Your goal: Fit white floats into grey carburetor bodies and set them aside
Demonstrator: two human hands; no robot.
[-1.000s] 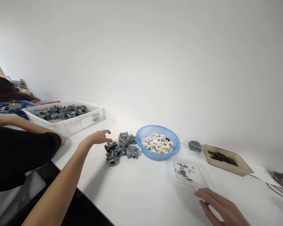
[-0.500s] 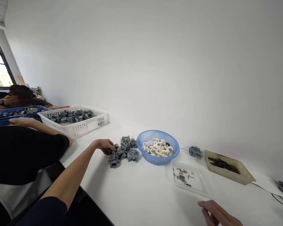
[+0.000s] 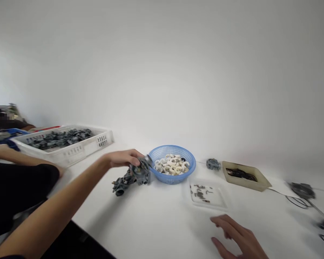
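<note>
My left hand [image 3: 124, 158] grips a grey metal carburetor body [image 3: 140, 173], which appears lifted beside the blue basket. Below and left of it, other carburetor bodies [image 3: 121, 185] lie on the white table, partly hidden by the held one. The blue mesh basket [image 3: 172, 178] holds many white and cream U-shaped pieces [image 3: 174, 164]. At the lower right my right hand [image 3: 239, 237] hovers over the table with thumb and fingers apart and nothing in them. Nearest to it is a clear shallow tray [image 3: 218, 205] with small pins or screws [image 3: 199, 194].
A white crate [image 3: 83, 151] full of carburetor bodies stands at the left. Behind it are a blue crate [image 3: 13, 133] and another person. Along the wall sit a lone carburetor body [image 3: 213, 164], a beige tray [image 3: 248, 182] of dark rings, and a dark grey part [image 3: 302, 190] near black cords.
My left hand has picked a carburetor body from the group and brought it rightward. My right hand has spread its fingers. The view has turned to the right.
</note>
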